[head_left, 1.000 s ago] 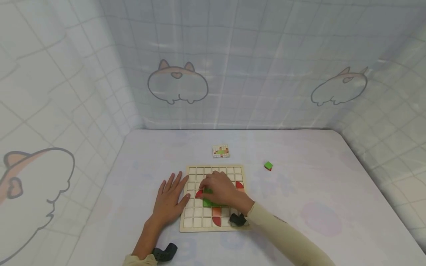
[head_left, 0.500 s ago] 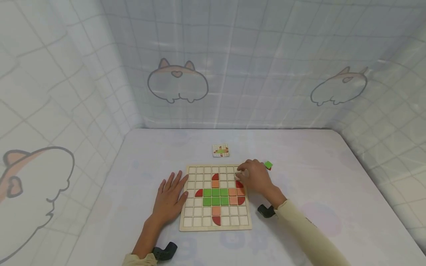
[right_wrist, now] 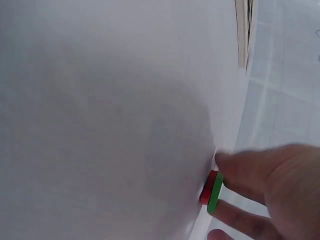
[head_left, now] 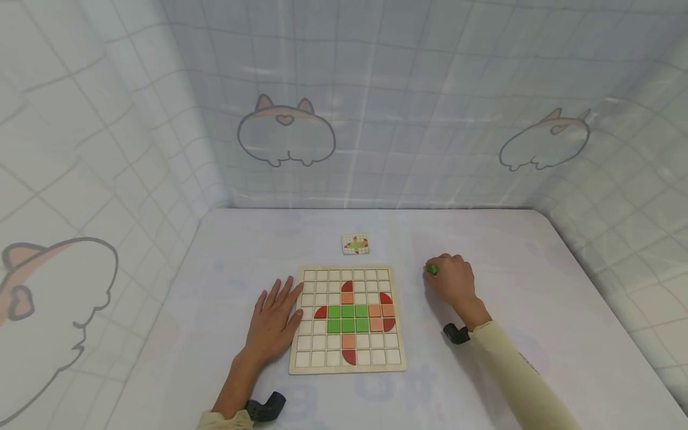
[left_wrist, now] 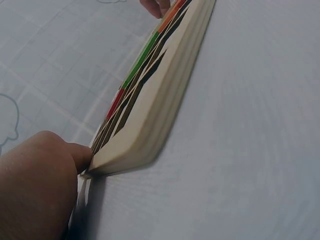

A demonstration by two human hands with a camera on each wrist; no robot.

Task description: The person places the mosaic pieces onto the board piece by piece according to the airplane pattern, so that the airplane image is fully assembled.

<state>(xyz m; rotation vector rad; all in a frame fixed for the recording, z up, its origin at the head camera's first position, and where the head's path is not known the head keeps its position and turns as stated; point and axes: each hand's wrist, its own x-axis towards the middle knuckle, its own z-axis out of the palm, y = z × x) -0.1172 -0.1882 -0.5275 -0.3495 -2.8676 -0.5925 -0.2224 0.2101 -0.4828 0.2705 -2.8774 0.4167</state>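
My left hand (head_left: 273, 322) lies flat with spread fingers at the left edge of a wooden grid board (head_left: 318, 359), thumb and fingertips touching its rim. Set into the board are green square tiles (head_left: 348, 318), orange square tiles (head_left: 374, 310) and red quarter-round tiles (head_left: 349, 357). Right of the board, my right hand (head_left: 454, 280) pinches a loose green tile (right_wrist: 215, 192) between thumb and finger. A red tile (right_wrist: 207, 188) sits directly against the green one, on the table side. In the head view the fingers partly cover these loose pieces.
A small pattern card (head_left: 355, 243) lies behind the board. Black wrist devices (head_left: 266, 407) are worn at both wrists. Light cloth walls with printed animal outlines (head_left: 286, 137) enclose the table at the back and sides.
My right hand has lifted off the green tiles in the board's middle and moved right to the loose tiles, where it now pinches the green one. The left hand stays in place.
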